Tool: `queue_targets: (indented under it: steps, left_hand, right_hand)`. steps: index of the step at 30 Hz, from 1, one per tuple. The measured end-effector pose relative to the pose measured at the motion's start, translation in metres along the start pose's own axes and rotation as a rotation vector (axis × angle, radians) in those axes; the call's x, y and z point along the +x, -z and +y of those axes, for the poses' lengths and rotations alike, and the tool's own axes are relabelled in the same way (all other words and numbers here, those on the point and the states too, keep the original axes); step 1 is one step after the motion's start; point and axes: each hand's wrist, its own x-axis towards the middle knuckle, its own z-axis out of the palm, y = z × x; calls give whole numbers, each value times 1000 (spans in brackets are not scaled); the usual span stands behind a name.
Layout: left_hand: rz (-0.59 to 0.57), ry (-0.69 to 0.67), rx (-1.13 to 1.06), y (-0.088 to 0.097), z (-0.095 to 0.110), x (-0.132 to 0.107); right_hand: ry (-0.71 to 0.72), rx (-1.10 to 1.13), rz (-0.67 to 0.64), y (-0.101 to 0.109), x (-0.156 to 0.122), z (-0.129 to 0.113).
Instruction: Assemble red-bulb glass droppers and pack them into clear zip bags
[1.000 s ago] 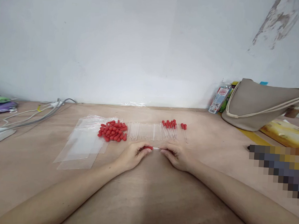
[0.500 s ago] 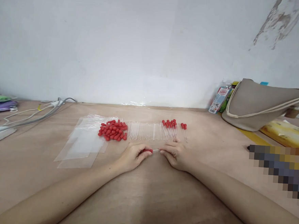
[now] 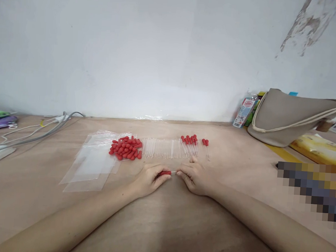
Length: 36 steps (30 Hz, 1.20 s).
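My left hand (image 3: 151, 180) pinches a red rubber bulb (image 3: 165, 172) between thumb and fingers. From the bulb's right end a short stretch of clear glass tube (image 3: 173, 173) shows, and my right hand (image 3: 193, 176) grips the tube's other side with closed fingertips. Behind my hands lies a row of clear glass tubes (image 3: 160, 147), side by side. A heap of red rubber bulbs (image 3: 126, 148) rests at the row's left end. At its right end are several droppers with red bulbs fitted (image 3: 190, 140), and two more droppers (image 3: 205, 142) lie a little apart.
Clear plastic bags (image 3: 87, 170) lie overlapping under and left of the heap. Cables (image 3: 49, 129) run along the far left. A grey bag (image 3: 283, 118), a labelled bottle (image 3: 243, 112) and a yellow packet (image 3: 321, 150) stand on the right, before the white wall.
My right hand has come closer to my left, so less of the glass tube shows between them. The view has shifted slightly.
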Motion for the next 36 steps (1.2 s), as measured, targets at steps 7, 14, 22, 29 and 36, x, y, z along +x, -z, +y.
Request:
queue_targets:
  steps: [7,14,22,29,36]
  left_hand:
    - [5,-30,20,0,-2,0]
    - [62,65,2,4,0,6]
    - [59,85,19,2,-4,4]
    - [0,92,34,3,-1,5]
    - [-16,69,36,3,-2,5]
  right_hand:
    - [10,-13,-24,0,3,-3]
    - [-37,-63,0,13,7,-3]
    - [-708,-22,107,44,16,74]
    - [-990,-96,76,32,19,115]
    - [-924,-163,34,17,15,110]
